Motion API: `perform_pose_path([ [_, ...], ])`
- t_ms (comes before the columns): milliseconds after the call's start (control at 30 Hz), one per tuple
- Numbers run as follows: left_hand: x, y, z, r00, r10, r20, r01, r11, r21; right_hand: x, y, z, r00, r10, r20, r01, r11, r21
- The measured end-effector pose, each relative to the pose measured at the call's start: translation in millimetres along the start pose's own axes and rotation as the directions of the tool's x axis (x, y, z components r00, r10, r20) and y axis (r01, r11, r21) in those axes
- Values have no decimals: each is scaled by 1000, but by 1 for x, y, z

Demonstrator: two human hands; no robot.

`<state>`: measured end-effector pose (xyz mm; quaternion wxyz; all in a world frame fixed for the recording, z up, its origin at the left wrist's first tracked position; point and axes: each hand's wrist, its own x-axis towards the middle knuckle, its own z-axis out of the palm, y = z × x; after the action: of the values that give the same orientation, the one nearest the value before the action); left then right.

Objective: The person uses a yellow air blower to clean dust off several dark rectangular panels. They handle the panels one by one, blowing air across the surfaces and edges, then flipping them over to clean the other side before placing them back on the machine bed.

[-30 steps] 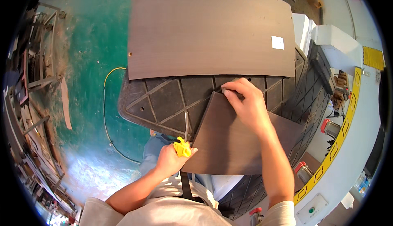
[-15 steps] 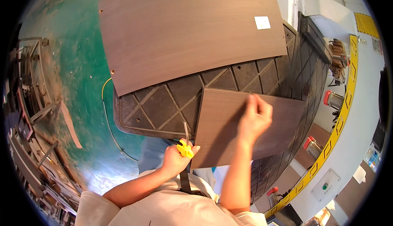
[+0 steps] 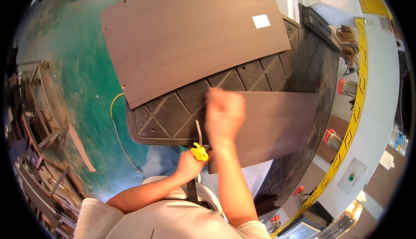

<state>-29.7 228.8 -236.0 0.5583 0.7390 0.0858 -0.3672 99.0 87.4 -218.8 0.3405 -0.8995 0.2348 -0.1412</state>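
A yellow air blow gun (image 3: 199, 152) with a thin, bent metal nozzle is gripped in my left hand (image 3: 190, 166), close to my waist. The nozzle points away from me, up over the black table's near edge. My right hand (image 3: 224, 117) is closed and somewhat blurred, at the far left corner of a small brown board (image 3: 273, 122). Whether its fingers hold anything is hidden. That board lies flat with its near edge toward me. Beyond it a larger brown board (image 3: 195, 39) rests on the table, bearing a white label (image 3: 261, 21) and holes along its left edge.
The black table top (image 3: 169, 113) has a raised diamond pattern. On the right runs a white machine with a yellow striped edge (image 3: 353, 122), red-and-clear units (image 3: 333, 138) and a green button (image 3: 352, 177). A yellow-blue hose (image 3: 116, 128) trails over the green floor; racks (image 3: 41, 109) stand left.
My right hand has moved left along the small board's far edge to its left corner. The blow gun stays in my left hand. The whole view has shifted slightly.
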Motion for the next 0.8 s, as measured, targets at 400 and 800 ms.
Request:
perform_pose_path([
  [400, -45, 60, -41, 930, 45, 364, -246, 814, 527, -46, 22, -300, 885, 88, -458, -109, 994, -19],
  [800, -72, 149, 121, 735, -41, 677, 186, 972, -143, -130, 93, -633, 575, -445, -687, -225, 720, -656],
])
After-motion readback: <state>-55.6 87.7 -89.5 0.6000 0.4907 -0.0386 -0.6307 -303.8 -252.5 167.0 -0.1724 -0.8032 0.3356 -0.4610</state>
